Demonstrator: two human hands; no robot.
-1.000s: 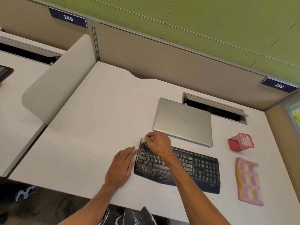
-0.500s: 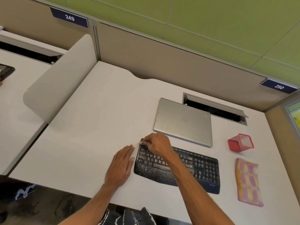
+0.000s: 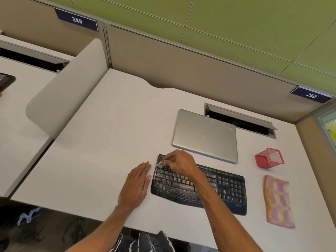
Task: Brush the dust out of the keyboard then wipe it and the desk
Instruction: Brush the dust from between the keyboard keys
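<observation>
Keyboard (image 3: 227,190), dusty, at near edge of desk (image 3: 109,142): right hand (image 3: 179,163) pinches a small brush (image 3: 160,164), lately come off its top-left corner onto the leftmost keys (brushing judged unfinished); left hand (image 3: 135,186) flat just left; cloth (image 3: 278,200) unused, right.

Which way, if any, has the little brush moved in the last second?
Yes, slightly. The brush, pinched by the right hand, has slid toward the person, from the far left corner of the keyboard onto its upper key rows.

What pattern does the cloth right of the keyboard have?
Pink, yellow and purple wavy checks on the cloth; head view.
</observation>
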